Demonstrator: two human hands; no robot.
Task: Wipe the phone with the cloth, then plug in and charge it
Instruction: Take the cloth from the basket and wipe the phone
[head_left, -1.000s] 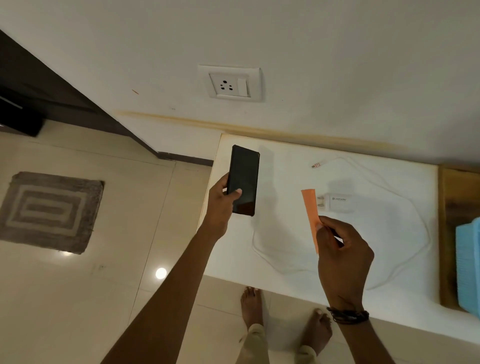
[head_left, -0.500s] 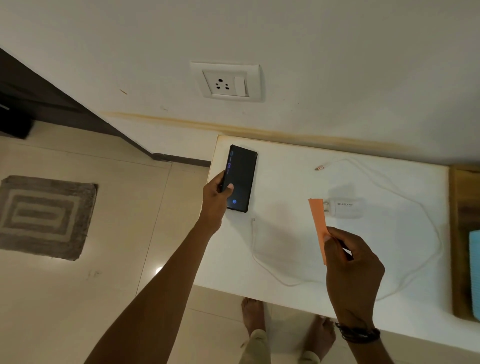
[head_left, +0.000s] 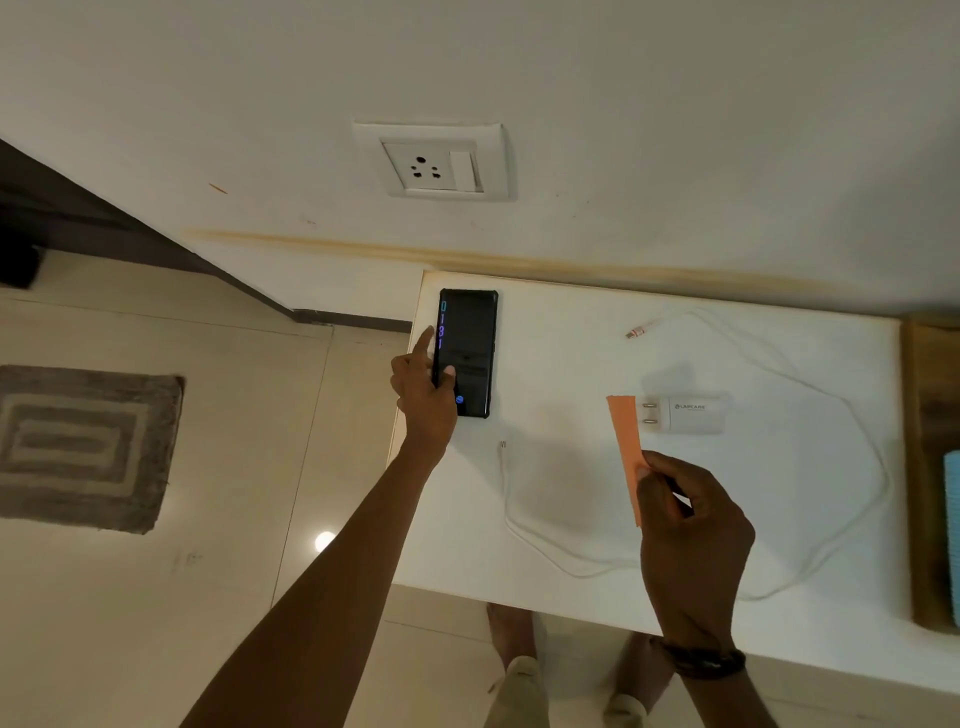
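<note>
A black phone (head_left: 470, 353) lies face up at the far left corner of the white table (head_left: 566, 343), its screen lit with blue digits. My left hand (head_left: 423, 395) grips its near left edge, thumb on the screen, index finger pointing along the side. Over the table's middle, my right hand (head_left: 685, 530) pinches an orange cloth (head_left: 626, 447) folded into a strip that stands upright. A white charger adapter (head_left: 685, 414) lies just behind the cloth. Its white cable (head_left: 852, 426) loops over the table, with one end (head_left: 503, 445) near the phone and the other end (head_left: 641, 330) by the wall.
A white wall socket (head_left: 434, 161) with a switch sits above the table's left part. A wooden surface (head_left: 927, 467) with a light blue object (head_left: 951, 535) adjoins the table on the right. A grey mat (head_left: 83, 447) lies on the tiled floor; my feet (head_left: 511, 639) stand at the table's front edge.
My left hand has carried the phone away from me and lowered it flat onto the table's far left corner; the screen lit up. My right hand with the cloth barely moved.
</note>
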